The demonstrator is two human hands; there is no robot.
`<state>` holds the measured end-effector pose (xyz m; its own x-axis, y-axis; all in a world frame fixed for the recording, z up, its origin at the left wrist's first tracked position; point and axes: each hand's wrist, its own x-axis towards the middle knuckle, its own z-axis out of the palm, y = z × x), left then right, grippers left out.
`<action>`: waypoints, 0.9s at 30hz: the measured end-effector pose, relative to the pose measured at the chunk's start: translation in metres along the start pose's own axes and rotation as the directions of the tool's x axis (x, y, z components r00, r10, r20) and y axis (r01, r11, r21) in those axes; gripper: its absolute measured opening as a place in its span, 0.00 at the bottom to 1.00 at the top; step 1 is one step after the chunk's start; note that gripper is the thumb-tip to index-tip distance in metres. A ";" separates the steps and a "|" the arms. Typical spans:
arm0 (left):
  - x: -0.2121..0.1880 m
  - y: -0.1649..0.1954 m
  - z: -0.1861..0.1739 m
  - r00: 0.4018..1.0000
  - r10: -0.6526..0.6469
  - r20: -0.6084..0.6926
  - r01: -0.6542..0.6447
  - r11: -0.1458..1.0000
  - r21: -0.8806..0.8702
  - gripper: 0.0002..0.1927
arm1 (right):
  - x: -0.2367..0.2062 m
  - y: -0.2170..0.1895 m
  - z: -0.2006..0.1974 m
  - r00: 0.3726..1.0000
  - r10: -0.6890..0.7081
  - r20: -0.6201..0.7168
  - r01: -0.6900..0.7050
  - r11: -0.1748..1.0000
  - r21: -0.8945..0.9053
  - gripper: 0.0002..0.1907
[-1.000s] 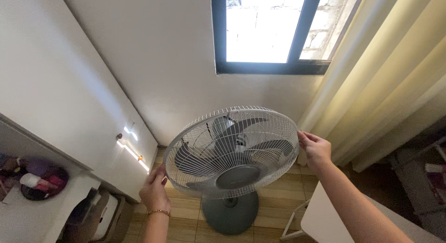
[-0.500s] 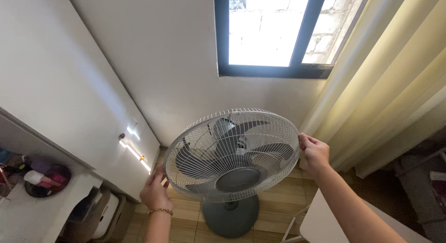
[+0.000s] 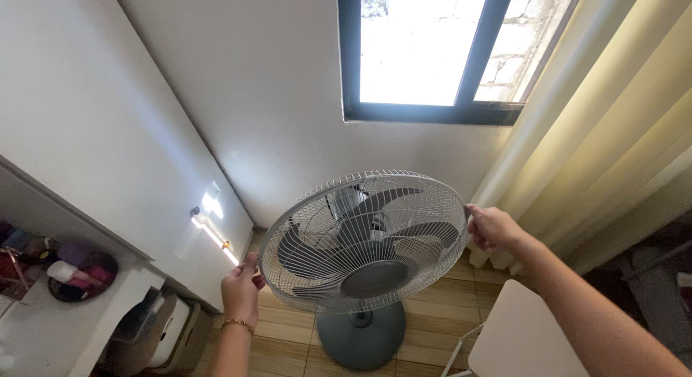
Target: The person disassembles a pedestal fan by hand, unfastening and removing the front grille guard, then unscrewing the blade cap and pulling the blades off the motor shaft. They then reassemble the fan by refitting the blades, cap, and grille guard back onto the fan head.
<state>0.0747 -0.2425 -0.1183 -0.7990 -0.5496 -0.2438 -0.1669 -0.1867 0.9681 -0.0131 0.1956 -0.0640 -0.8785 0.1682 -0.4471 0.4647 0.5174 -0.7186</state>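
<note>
Here, one standing fan (image 3: pixel 364 240) sits at centre frame, its round white wire cage over dark grey blades and a round grey base (image 3: pixel 360 334) on the tan tiled floor (image 3: pixel 425 319). Two hands grip the cage rim: the left hand (image 3: pixel 241 289) at eight o'clock, fingers curled round the wire, and the right hand (image 3: pixel 492 227) at three o'clock, closed on the edge. One dark-framed window (image 3: pixel 425 52) shows at twelve o'clock, cream pleated curtains (image 3: pixel 613 132) at two. Both hands keep the grip of a second ago; the fan has hardly shifted.

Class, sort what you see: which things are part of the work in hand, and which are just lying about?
In hand:
left hand and right hand, each on the rim of the fan's wire guard

Lying about:
curtain
window
bowl of small items
white chair
</note>
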 end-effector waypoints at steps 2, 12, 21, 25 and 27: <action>0.001 0.001 -0.002 0.999 -0.026 0.031 0.022 0.992 0.126 0.29 | 0.003 -0.003 -0.006 0.996 0.015 0.083 -0.004 0.991 -0.130 0.33; 0.003 0.004 0.011 0.997 0.040 -0.066 0.007 0.804 0.595 0.39 | 0.016 -0.014 -0.015 0.962 0.052 0.267 -0.024 0.994 -0.108 0.30; 0.001 -0.009 -0.012 0.991 -0.057 0.120 0.042 0.991 0.130 0.25 | 0.018 -0.006 -0.004 0.985 -0.077 0.152 0.063 0.993 0.099 0.37; 0.005 -0.013 -0.017 0.989 -0.065 0.132 0.053 0.994 0.095 0.22 | 0.021 0.006 0.006 0.994 -0.112 -0.023 0.113 0.992 0.050 0.38; 0.006 -0.010 -0.016 0.982 -0.053 0.182 0.045 0.998 0.047 0.22 | 0.020 0.008 0.007 0.988 -0.136 -0.071 0.140 0.989 0.052 0.37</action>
<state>0.0807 -0.2565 -0.1305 -0.8808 -0.3817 -0.2803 -0.2300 -0.1725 0.9578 -0.0266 0.1972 -0.0828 -0.9392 0.1555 -0.3062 0.3425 0.4915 -0.8007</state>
